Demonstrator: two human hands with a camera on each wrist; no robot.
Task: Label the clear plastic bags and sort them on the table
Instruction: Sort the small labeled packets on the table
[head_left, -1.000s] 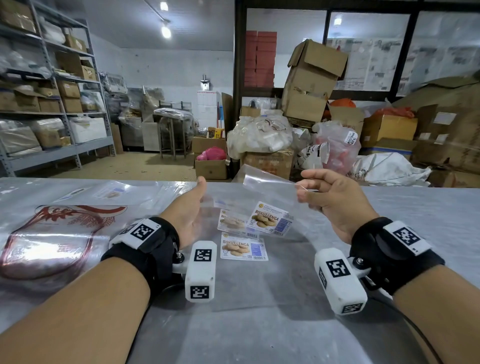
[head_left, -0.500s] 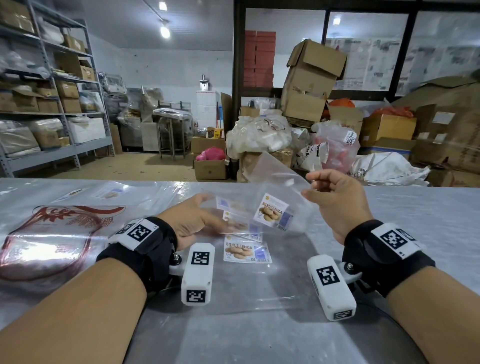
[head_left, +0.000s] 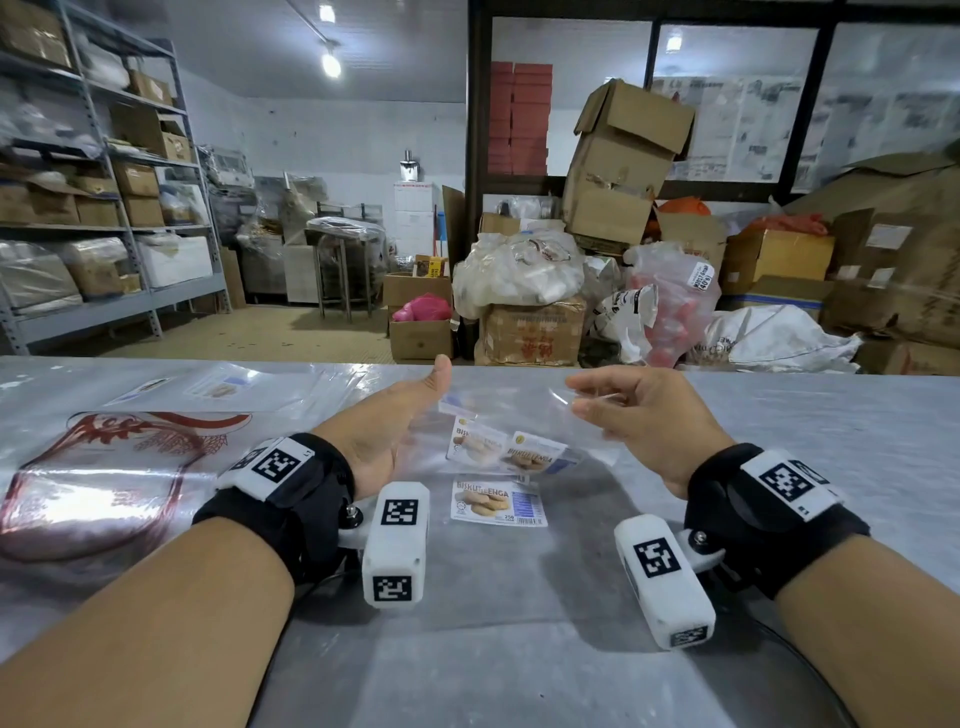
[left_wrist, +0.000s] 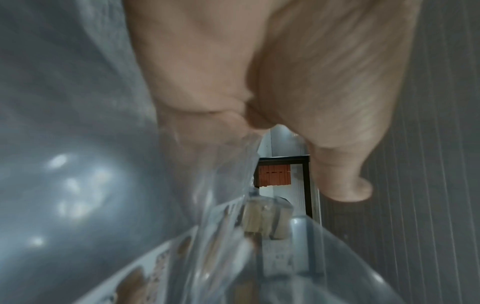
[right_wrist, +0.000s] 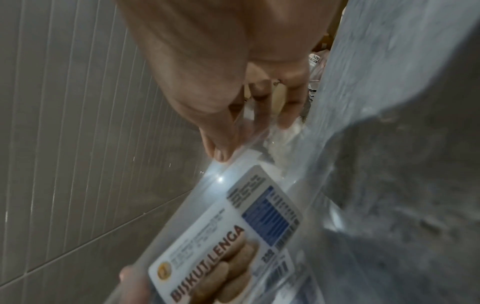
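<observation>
Since half a second ago we lower the labelled bag (head_left: 524, 441) toward the bench (head_left: 831, 441). Right hand (head_left: 644, 415) fingers pinch its top edge; left hand (head_left: 384, 431) lies flat, fingers straight, beside it. Risk: slippery film slides, landing crooked on the stack below our fingers.

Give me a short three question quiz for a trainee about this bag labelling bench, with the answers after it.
1. True or false: the right hand pinches the clear plastic bag.
2. What words are printed on the label on that bag?
3. The left hand is: A) flat on the table, palm down; B) open, thumb up, beside the bag; C) gripping a marker.

Key:
1. True; thumb and fingertips pinch the bag's upper edge.
2. BISKUT LENGA.
3. B.
</observation>
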